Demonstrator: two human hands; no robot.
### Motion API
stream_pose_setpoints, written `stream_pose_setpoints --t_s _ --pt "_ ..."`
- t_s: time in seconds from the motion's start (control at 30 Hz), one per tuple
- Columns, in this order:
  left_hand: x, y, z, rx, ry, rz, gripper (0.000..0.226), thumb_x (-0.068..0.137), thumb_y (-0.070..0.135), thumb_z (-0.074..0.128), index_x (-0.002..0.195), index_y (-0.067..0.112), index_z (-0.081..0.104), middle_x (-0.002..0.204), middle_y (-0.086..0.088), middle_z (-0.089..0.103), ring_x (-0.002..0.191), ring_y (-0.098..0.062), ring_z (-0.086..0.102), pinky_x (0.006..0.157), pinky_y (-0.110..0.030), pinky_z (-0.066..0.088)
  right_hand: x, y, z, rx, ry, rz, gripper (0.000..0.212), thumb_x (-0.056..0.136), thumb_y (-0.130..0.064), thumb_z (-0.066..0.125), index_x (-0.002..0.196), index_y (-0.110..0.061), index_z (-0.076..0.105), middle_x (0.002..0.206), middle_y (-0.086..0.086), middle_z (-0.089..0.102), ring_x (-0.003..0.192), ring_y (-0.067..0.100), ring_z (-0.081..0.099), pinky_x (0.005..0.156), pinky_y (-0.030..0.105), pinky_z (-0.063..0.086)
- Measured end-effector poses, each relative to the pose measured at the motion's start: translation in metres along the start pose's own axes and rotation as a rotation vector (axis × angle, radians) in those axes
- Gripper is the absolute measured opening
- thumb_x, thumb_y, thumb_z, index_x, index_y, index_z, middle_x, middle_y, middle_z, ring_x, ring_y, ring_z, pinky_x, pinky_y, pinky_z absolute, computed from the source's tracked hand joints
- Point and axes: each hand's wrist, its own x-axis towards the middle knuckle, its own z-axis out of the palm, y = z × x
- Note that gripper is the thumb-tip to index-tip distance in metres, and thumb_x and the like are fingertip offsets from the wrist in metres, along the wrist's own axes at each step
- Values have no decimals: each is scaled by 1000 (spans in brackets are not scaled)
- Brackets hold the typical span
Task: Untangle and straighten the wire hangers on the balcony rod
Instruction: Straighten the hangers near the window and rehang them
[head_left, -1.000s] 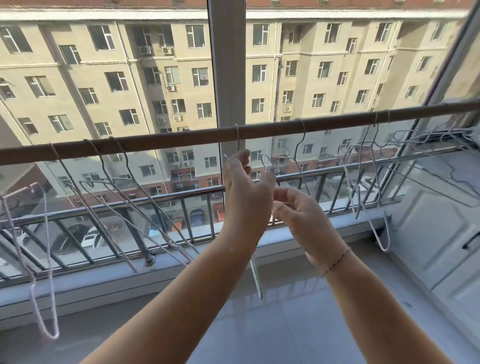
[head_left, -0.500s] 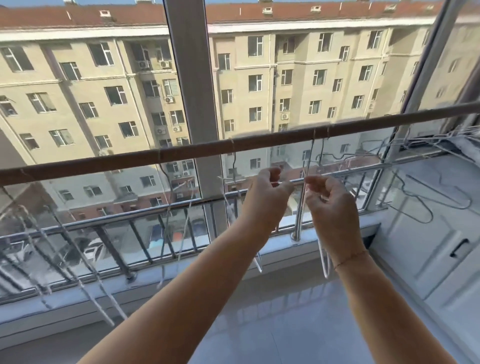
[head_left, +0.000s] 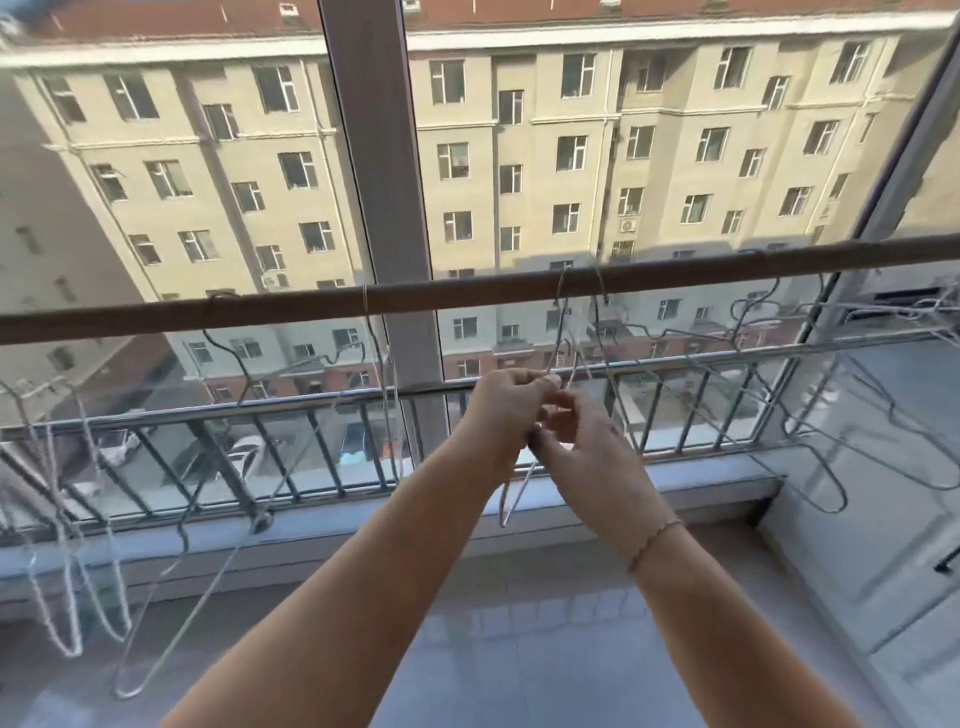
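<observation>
Change: Half a second ago my hands were apart, one on each wire. Now my left hand (head_left: 498, 410) and right hand (head_left: 589, 449) have closed together and overlap, just under two hooks. A second ago I was working on a hanger nearer the window post (head_left: 379, 208).
Left fingers (head_left: 551, 382): Thumb and forefinger are pressed together, pinching a thin wire at the top of the hand.
Right fingers (head_left: 560, 418): Curled in toward the left hand, against the same wires. Motion blur hides whether they pinch anything, so I cannot tell.
Pair of hangers (head_left: 562, 296): Their hooks sit side by side on the rod (head_left: 291, 306), at 12 o'clock from my hands. One wire end dangles at 6 o'clock below them.
Meaning: I judge I have reached the crossing point of this pair and am starting to work the two wires free of each other. Neither one looks straightened yet.
Hangers on the left (head_left: 221, 558): At 9 o'clock, on the rod and slanting at odd angles; they probably need more work.
Hangers on the right (head_left: 836, 506): At 3 o'clock, bunched and overlapping near the railing (head_left: 727, 358); I judge them not yet sorted.
Writing: No brand, label or lettering can be read on the hangers, the rod or the building opposite.
</observation>
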Motion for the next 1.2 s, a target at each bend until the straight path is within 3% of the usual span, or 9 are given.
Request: stream_pose_setpoints --t_s 0.1,0.2,0.27,0.33,0.4,0.5,0.67,0.8,1.2 --pt "2 2 1 -26 -2 -14 14 88 9 58 94 2 69 75 -6 64 57 -10 50 45 -16 45 1 0 2 25 19 13 42 84 -33 60 120 -21 44 92 -9 62 89 13 61 80 30 48" --pt "7 6 -2 -161 6 -23 12 88 4 57 82 5 67 69 -8 60 53 -11 47 42 -17 45 6 -3 6 38 53 9 41 81 -35 62 117 -21 47 96 -1 67 88 17 63 79 36 51" --pt "11 10 -6 -240 40 -10 13 90 5 56 83 5 66 69 -8 57 58 -14 50 51 -19 48 12 -7 7 54 67 -17 36 81 -35 62 112 -22 50 93 -2 68 87 17 64 79 37 52" --pt "15 14 -9 -329 85 -13 16 93 9 51 90 2 65 69 -6 55 67 -18 52 69 -29 52 19 -11 7 84 57 -51 31 80 -31 62 108 -21 53 88 -3 67 83 13 64 76 31 52" --pt "17 16 -13 -394 138 -23 21 95 12 46 89 3 64 71 -4 54 68 -16 53 80 -35 52 25 -14 7 120 42 -75 29 81 -27 64 107 -21 53 85 -6 66 79 5 62 66 12 48" --pt "17 17 -18 -423 181 1 23 96 9 43 85 7 63 68 -3 51 59 -11 47 62 -23 45 29 -14 13 177 19 -86 26 81 -23 65 105 -20 54 83 -6 66 73 -1 60 59 2 43" --pt "15 6 -22 -391 201 -13 21 96 9 45 100 4 64 68 -2 53 57 -9 47 52 -17 42 28 -1 25 260 -37 -34 26 83 -26 64 106 -19 55 82 1 69 77 15 67 71 29 54" --pt "10 -9 -25 -383 199 -46 23 96 11 46 102 2 66 67 -1 52 59 -10 47 56 -20 43 28 10 33 319 -69 7 23 84 -32 61 102 -18 57 88 3 70 84 19 69 81 43 56" --pt "8 0 -38 -528 257 -26 27 99 14 38 86 10 61 58 0 54 43 -6 42 39 -15 34 38 20 39 374 -93 31 13 89 -14 52 102 -14 55 85 5 68 83 15 66 85 35 55"
